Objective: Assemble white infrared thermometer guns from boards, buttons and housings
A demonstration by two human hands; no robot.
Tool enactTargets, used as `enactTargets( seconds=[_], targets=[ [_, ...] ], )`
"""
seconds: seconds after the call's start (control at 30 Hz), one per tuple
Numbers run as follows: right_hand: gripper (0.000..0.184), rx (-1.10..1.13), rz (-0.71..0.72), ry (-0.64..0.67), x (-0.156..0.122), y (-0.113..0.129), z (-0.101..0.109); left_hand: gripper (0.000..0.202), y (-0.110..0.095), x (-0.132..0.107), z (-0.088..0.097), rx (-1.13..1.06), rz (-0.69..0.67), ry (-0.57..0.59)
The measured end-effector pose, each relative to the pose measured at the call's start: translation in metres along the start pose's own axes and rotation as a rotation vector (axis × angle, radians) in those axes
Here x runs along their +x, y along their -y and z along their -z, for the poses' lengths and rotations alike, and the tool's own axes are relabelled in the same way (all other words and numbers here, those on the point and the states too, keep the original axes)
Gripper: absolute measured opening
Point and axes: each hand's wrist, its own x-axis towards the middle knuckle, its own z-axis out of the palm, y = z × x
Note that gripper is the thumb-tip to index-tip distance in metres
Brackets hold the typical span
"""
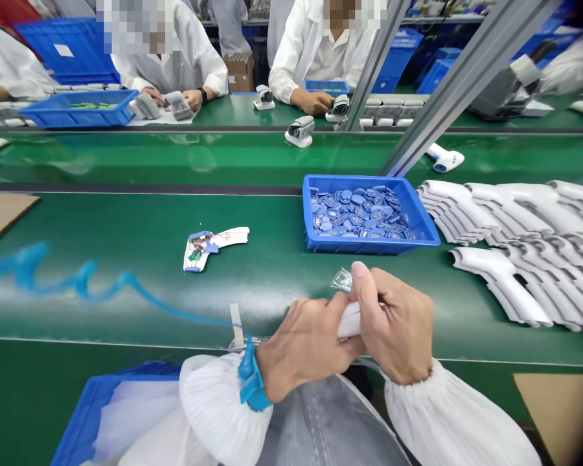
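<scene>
Both my hands are closed together just above the near edge of the green bench. My left hand (315, 340), with a blue wrist strap (253, 382) and its coiled cord, grips a white plastic housing (350, 321). Wrapped around the same housing from the right is my right hand (396, 317), its thumb on top. Most of the housing is hidden by my fingers. A clear plastic piece (341, 279) sticks out beyond them. To the left lies an opened gun-shaped thermometer half (199, 249), with wires and a green board inside.
A blue tray (372, 246) of small blue parts stands ahead of my hands. White gun-shaped shells (505, 278) are stacked at right. A slanted metal post (447, 90) rises behind the tray. Co-workers in white coats sit across the belt (175, 158). A blue bin (85, 414) is lower left.
</scene>
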Motion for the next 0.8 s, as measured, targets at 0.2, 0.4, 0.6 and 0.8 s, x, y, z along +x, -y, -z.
enactTargets(
  seconds=[0.2, 0.4, 0.6, 0.8],
  targets=[
    [0.051, -0.064, 0.180, 0.000, -0.002, -0.005, -0.003, 0.022, -0.008, 0.006, -0.011, -0.017, 0.025, 0.024],
    [0.051, -0.015, 0.039, -0.138, 0.005, -0.011, 0.003, 0.030, 0.000, 0.009, 0.002, -0.201, 0.008, 0.044],
    [0.047, 0.022, -0.037, 0.096, 0.002, -0.014, 0.005, 0.029, 0.002, 0.005, -0.006, -0.080, 0.029, 0.005],
    [0.051, 0.175, -0.059, 0.227, 0.022, -0.011, 0.000, 0.020, -0.003, -0.005, 0.006, -0.026, 0.134, -0.088]
  ],
)
